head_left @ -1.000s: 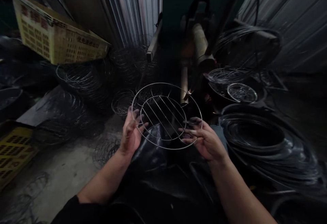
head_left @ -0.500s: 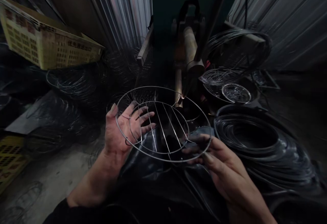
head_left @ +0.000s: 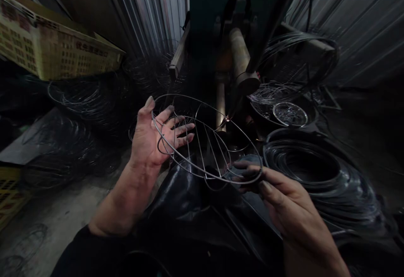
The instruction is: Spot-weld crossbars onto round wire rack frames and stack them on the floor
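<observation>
A round wire rack (head_left: pixel 213 150), an outer ring with a smaller inner ring and several parallel cross wires, is tilted in front of me. My left hand (head_left: pixel 150 142) lies palm up behind its left side, fingers spread, with the rim touching near the thumb. My right hand (head_left: pixel 285 195) pinches the rim at the lower right between thumb and fingers; some fingertips are behind the wires. The rack's far edge meets the tip of an upright metal rod (head_left: pixel 221 106), where a small orange glow shows. A thick metal cylinder (head_left: pixel 241 54) juts out above.
A big coil of dark wire (head_left: pixel 315 180) lies on the right. Behind it a dark basin holds wire rings (head_left: pixel 290 115). A yellow plastic crate (head_left: pixel 69 54) stands at upper left over piled wire rings (head_left: pixel 78 100). Another yellow crate (head_left: pixel 12 188) is lower left.
The rack has turned and tilted more steeply, its left side rising. My left hand has moved up and slightly right with it. My right hand keeps its pinch on the rim.
</observation>
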{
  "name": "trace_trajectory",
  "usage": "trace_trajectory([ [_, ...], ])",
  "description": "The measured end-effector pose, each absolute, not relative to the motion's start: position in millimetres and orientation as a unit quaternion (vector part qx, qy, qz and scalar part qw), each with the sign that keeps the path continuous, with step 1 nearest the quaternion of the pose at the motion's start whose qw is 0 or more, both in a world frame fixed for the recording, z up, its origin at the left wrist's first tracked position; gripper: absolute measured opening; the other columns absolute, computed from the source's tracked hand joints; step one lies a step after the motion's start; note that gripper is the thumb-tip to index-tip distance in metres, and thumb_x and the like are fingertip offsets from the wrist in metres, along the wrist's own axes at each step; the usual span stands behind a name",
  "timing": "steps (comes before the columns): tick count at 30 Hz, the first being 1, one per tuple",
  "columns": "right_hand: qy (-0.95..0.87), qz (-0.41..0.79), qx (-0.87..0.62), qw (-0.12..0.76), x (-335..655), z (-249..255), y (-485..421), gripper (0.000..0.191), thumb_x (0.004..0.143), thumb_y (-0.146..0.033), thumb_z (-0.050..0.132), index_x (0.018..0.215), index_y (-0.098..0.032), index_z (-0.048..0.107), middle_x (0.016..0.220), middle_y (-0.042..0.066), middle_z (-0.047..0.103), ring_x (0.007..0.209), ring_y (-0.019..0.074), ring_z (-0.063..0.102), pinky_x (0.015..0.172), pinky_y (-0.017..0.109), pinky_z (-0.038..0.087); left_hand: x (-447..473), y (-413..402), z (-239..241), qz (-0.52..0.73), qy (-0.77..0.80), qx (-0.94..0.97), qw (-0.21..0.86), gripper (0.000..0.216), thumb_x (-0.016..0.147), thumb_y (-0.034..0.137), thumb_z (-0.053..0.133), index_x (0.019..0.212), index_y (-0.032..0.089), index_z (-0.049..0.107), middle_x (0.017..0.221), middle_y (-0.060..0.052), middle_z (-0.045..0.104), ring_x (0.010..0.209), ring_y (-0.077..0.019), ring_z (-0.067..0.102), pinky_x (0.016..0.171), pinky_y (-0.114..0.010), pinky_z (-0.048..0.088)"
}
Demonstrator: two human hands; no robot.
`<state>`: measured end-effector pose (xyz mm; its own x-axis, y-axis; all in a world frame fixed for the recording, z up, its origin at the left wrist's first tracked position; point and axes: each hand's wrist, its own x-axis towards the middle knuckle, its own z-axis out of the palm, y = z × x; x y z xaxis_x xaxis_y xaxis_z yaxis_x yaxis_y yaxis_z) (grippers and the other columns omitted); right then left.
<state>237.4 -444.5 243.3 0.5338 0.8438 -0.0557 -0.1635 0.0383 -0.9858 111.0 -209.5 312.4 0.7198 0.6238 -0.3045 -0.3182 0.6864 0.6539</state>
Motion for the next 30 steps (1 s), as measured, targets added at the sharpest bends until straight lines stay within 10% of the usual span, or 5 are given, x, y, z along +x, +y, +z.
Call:
trace_trajectory([
  [5,-0.358,0.350,-0.593,0.631,241,251,-448,0.025,0.087,-0.033,0.060,0.109,-0.027,0.071,0.121,0.007,0.065,0.112,0.0253,0.061,0.095,0.035,0.048,108,-204,312,0.253,0.249,0.296,0.887,0.056,0.080,0.060,0.049,0.111,0.014,0.055,0.109,-0.020,0.062,0.106,-0.0414,0.062,0.070,-0.050,0.058],
  [30,-0.380,0.276,-0.625,0.623,263,232,-434,0.007,0.073,-0.024,0.075,0.080,-0.024,0.078,0.093,0.009,0.074,0.090,0.0256,0.069,0.077,0.037,0.058,132,-206,248,0.244,0.137,0.212,0.936,0.067,0.074,0.057,0.057,0.123,0.012,0.051,0.133,-0.025,0.052,0.127,-0.0463,0.044,0.087,-0.061,0.047],
])
